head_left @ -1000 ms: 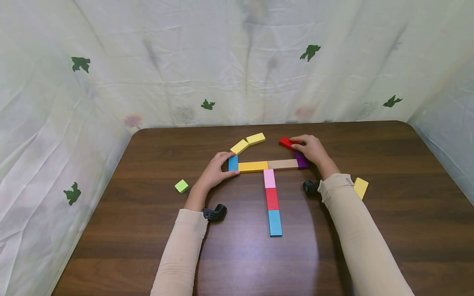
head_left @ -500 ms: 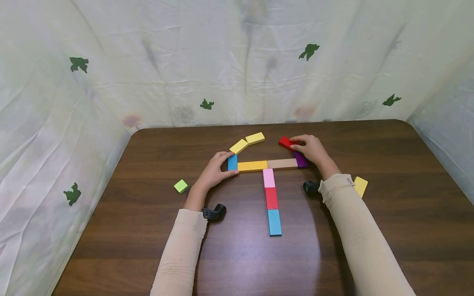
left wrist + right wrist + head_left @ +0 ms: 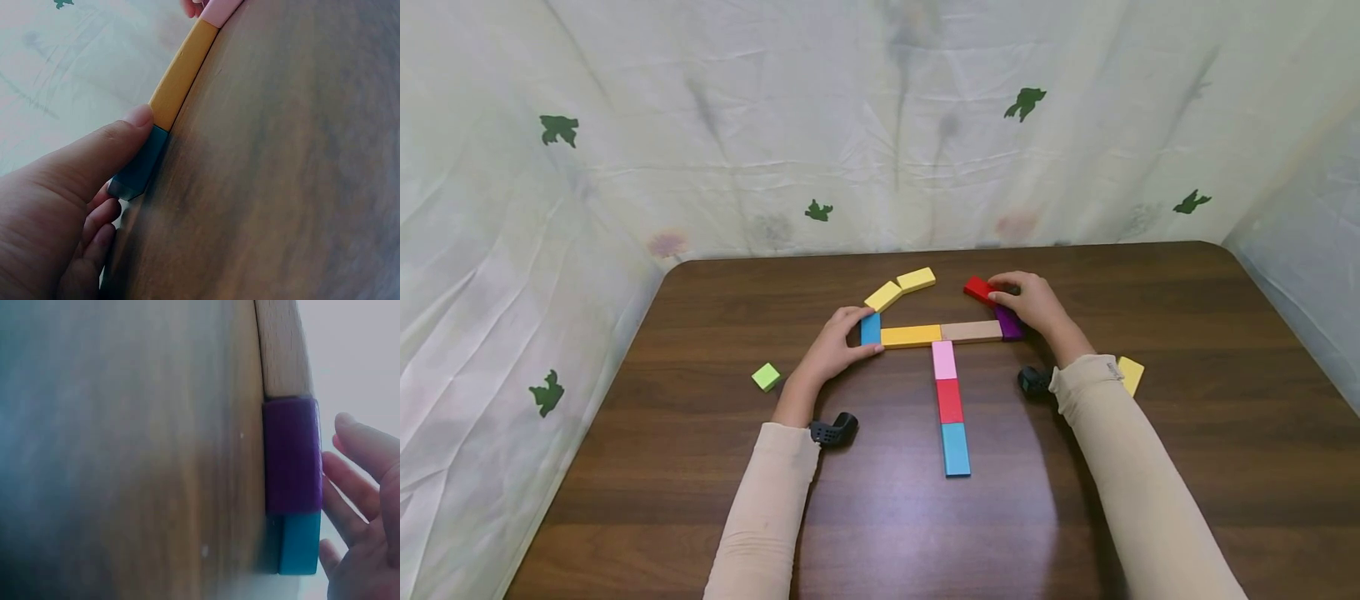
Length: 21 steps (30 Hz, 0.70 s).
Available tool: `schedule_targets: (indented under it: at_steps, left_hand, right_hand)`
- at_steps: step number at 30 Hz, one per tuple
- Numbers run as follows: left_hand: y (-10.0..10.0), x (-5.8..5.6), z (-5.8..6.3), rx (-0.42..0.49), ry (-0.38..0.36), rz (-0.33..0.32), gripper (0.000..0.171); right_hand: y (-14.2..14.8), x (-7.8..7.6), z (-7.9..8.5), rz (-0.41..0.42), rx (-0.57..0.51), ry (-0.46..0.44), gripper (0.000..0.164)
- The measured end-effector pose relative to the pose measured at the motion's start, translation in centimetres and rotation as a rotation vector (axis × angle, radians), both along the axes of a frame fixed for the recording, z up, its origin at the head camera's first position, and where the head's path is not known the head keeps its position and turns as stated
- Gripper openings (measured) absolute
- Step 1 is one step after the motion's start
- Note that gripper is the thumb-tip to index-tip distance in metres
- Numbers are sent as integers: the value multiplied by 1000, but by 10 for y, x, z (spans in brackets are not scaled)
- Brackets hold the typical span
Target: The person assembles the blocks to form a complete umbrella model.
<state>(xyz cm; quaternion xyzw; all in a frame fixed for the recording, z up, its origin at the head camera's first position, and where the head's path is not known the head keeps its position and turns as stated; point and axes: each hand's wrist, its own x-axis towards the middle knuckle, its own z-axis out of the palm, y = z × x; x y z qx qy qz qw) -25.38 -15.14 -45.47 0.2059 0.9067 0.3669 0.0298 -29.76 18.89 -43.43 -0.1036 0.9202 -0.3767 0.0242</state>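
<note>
At the left end of a row of blocks, my left hand (image 3: 833,348) holds a blue block (image 3: 871,329) between thumb and fingers. An orange block (image 3: 912,337) and a bare-wood block (image 3: 972,332) continue the row to a purple block (image 3: 1009,324). My right hand (image 3: 1039,307) is over the far right, thumb and index finger at the right end of a red block (image 3: 978,289). In the right wrist view its fingers are spread beside the purple block and a teal block (image 3: 300,545); fingertip contact with the red block is hidden there.
Two yellow blocks (image 3: 916,280) curve behind the blue one. Toward the front runs a column of a pink block (image 3: 943,360), a second red block (image 3: 950,401) and a light-blue block (image 3: 956,449). A green block (image 3: 766,377) lies left, another yellow block (image 3: 1131,375) right.
My right hand has shifted slightly right, its fingertips drawing back a little along the red block. The left hand and the blocks show no clear movement.
</note>
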Motion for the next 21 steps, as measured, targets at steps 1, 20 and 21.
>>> schedule_targets:
  at_steps: [1,20,21]
  left_hand:
    - [0,0,0,1,3,0,71]
    - [0,-1,1,-17,-21,6,69]
    - [0,-1,1,-16,-20,7,69]
  right_hand:
    - [1,1,0,2,-1,-3,36]
    - [18,23,2,90,21,-44,48]
    - [19,24,2,103,25,-41,48]
